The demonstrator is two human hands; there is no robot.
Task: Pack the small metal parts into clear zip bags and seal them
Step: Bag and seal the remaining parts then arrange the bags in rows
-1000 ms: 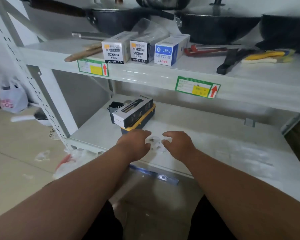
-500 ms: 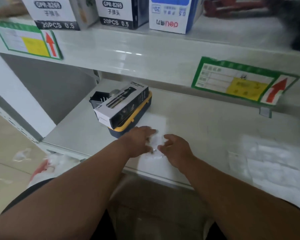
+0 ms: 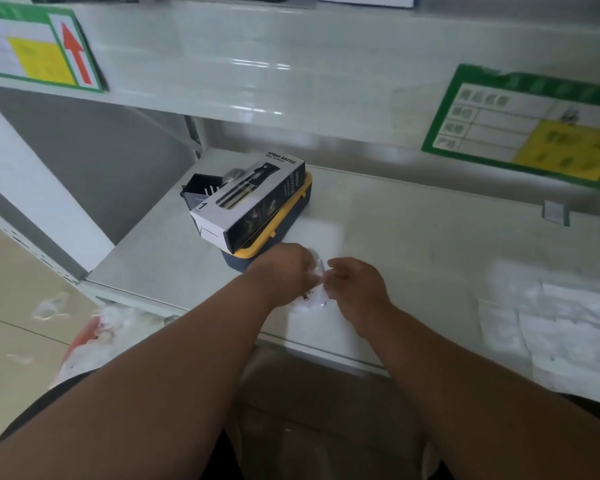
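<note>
A small clear zip bag (image 3: 315, 285) hangs between my two hands just above the front of the lower shelf (image 3: 413, 244). My left hand (image 3: 284, 271) pinches its left side and my right hand (image 3: 355, 284) pinches its right side. Small dark metal parts (image 3: 307, 297) show through the plastic near the bag's bottom. My fingertips are hidden behind the backs of my hands.
A spray-bottle box (image 3: 248, 199) lies on a yellow-and-blue case (image 3: 278, 233) just left of my hands, with a black holder (image 3: 200, 187) behind it. More clear bags (image 3: 561, 327) lie at the shelf's right. The upper shelf edge (image 3: 291, 64) overhangs closely.
The camera has moved closer to the shelf. My hands have come together and lifted the bag off the shelf surface, each pinching a side.
</note>
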